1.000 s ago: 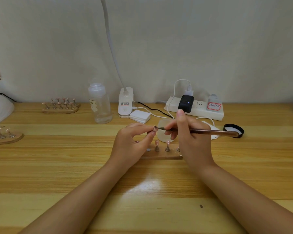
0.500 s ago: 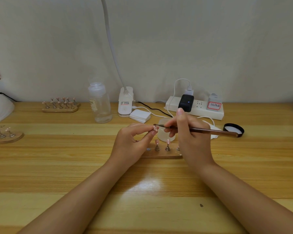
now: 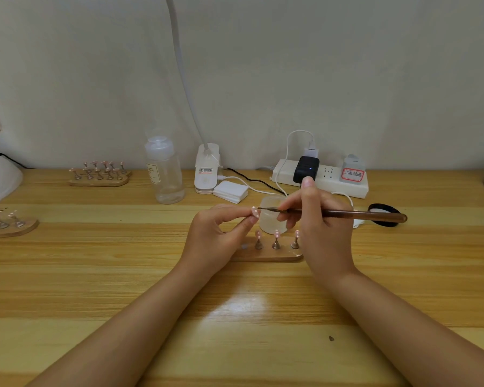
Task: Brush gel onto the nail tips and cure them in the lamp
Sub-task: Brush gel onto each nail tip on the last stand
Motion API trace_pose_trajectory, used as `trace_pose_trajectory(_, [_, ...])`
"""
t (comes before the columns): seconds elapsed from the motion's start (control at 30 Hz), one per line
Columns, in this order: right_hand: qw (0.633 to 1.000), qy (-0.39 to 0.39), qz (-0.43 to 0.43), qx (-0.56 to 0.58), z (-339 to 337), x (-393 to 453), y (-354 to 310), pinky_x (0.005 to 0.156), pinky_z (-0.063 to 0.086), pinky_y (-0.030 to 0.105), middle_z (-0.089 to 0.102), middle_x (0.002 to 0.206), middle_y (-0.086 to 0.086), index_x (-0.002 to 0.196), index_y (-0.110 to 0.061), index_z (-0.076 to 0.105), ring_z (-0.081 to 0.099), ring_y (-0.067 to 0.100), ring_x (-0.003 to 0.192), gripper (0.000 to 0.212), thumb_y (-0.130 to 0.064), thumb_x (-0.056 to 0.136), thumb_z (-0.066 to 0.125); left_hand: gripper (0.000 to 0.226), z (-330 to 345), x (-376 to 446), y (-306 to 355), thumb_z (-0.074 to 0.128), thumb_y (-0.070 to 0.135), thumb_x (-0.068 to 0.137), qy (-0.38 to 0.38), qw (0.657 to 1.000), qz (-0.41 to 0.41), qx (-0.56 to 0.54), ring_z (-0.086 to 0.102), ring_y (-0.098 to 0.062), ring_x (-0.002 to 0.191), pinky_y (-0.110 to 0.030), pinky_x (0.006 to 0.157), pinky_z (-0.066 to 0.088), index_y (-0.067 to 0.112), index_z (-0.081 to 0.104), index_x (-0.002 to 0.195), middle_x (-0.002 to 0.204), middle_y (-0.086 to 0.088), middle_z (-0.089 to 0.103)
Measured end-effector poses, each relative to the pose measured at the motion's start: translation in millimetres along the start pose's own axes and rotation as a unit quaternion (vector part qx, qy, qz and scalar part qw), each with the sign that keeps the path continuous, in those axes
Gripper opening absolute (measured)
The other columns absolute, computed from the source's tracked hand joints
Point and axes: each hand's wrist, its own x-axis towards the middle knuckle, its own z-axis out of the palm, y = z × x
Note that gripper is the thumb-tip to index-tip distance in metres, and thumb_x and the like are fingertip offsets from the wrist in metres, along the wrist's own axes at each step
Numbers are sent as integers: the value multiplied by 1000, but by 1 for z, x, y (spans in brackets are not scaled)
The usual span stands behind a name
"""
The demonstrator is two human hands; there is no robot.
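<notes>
Gel-brushing step: left hand (image 3: 215, 236) pinched nail tip (image 3: 254, 212), right hand (image 3: 319, 227) gripped brush (image 3: 333, 213), bristles touching it; next likely needs reseating it on wooden stand (image 3: 266, 255)

Bare forearms (image 3: 129, 317), no sleeves or jewellery

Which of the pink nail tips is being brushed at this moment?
The nail tip pinched in the left hand, lifted off its stand. The brush in the right hand meets it; three others stay on the wooden holder.
</notes>
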Motion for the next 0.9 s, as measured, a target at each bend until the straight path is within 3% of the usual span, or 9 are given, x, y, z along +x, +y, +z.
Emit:
trace_pose_trajectory(0.27, [1000, -3, -8, -9, -1, -1, 2, 51, 43, 10, 64, 56, -7, 62, -16, 63, 58, 1, 53, 41, -21, 95, 40, 10, -3, 0, -1, 72, 11, 75, -16, 1000, -9, -16, 63, -1, 81, -16, 79, 48, 19, 72, 80, 80, 10, 69])
trace_pose_trajectory(0.7, [1000, -28, -12, -7, 0, -6, 1, 48, 40, 10, 60, 50, -3, 54, -12, 61, 54, 3, 46, 44, -24, 91, 40, 17, -3, 1, -1, 73, 6, 73, -2, 1000, -4, -4, 62, -2, 78, -18, 77, 48, 21, 71, 79, 77, 10, 67])
trace_pose_trajectory(0.9, [999, -24, -22, -43, 1, -2, 5, 55, 46, 13, 63, 58, -4, 62, -20, 63, 59, 3, 56, 38, -25, 92, 40, 19, -3, 1, 0, 73, 9, 74, -1, 1000, -12, 1, 61, -4, 78, -20, 79, 47, 27, 69, 75, 75, 10, 66])
